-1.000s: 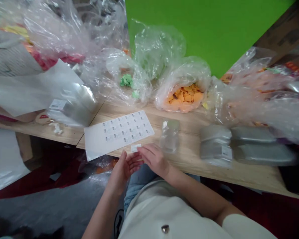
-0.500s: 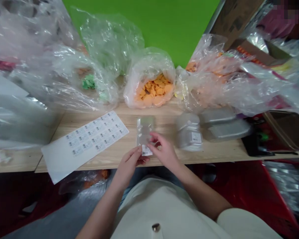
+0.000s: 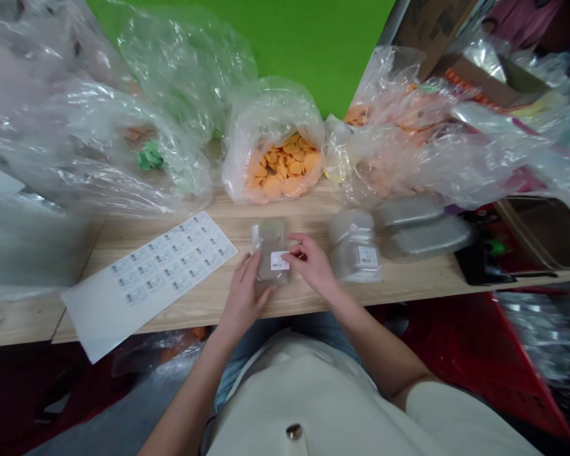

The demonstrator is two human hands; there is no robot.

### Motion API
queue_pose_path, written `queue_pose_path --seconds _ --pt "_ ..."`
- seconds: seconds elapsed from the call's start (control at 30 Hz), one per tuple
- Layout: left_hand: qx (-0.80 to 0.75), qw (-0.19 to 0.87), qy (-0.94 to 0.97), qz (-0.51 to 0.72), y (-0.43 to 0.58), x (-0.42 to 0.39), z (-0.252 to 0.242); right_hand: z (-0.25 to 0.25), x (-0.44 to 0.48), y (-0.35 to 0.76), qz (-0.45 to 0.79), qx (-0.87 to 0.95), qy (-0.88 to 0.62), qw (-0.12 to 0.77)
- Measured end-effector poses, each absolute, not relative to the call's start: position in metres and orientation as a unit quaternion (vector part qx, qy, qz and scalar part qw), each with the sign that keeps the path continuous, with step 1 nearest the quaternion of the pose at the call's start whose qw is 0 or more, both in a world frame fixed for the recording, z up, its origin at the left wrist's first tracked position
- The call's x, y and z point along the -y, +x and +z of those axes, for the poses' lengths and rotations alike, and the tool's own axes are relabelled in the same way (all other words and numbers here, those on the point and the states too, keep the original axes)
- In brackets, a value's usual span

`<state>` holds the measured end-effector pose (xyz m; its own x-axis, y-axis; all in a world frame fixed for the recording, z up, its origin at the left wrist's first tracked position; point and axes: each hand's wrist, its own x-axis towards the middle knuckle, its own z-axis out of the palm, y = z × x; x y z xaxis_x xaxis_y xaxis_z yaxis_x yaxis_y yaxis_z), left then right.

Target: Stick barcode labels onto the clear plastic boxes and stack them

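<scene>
A clear plastic box (image 3: 265, 233) lies on the wooden table in front of me. My left hand (image 3: 243, 288) grips its near left corner, the fingers along the left side and the thumb at the near edge. Over the box's right part is a small white barcode label (image 3: 279, 260). My right hand (image 3: 310, 263) pinches the label's right edge between thumb and fingers; whether the label fully touches the plastic I cannot tell. Left of the box lies a sheet of printed labels (image 3: 171, 259). Stacked clear boxes (image 3: 356, 244) stand at the right, the top one bearing a similar label.
An open plastic bag (image 3: 273, 104) of orange discs stands behind the box. Another bag (image 3: 171, 158) with green pieces is left of it. More clear containers (image 3: 430, 237), a dark tray (image 3: 551, 231) and heaped bags crowd the right. The table's front edge (image 3: 209, 316) is close to me.
The label has moved from the box's near edge up onto its right part, with my right hand at it. My left hand has shifted to the box's left side. The view has shifted slightly.
</scene>
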<state>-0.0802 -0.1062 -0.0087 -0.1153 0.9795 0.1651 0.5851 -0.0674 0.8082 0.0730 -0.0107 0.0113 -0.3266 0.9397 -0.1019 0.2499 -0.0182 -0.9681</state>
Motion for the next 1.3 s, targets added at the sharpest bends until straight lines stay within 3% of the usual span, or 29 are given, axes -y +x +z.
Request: queue_pose_path --seconds 0.4,0.6,0.93,1.1,1.2,1.3 --pt "-0.611 0.373 0.487 0.5 -0.081 0.104 -0.015 -0.002 0.02 0.054 0.492 0.674 -0.472 0.285" --pt "-0.647 0.325 0.462 0.512 -0.073 0.096 -0.019 -0.004 0.023 0.052 0.445 0.701 -0.484 0.277" --pt "-0.675 0.3 0.433 0.517 -0.065 0.093 -0.017 -0.004 0.041 0.07 0.17 0.808 -0.47 0.31" --pt "-0.663 0.326 0.403 0.54 -0.077 0.102 -0.009 -0.007 0.04 0.074 0.148 0.92 -0.321 0.172" --pt "-0.709 0.282 0.317 0.563 -0.091 0.12 0.002 -0.008 0.036 0.072 0.167 0.918 -0.317 0.171" --pt "-0.683 0.408 0.19 0.576 -0.096 0.133 0.02 0.001 0.036 0.072 0.226 0.898 -0.302 0.227"
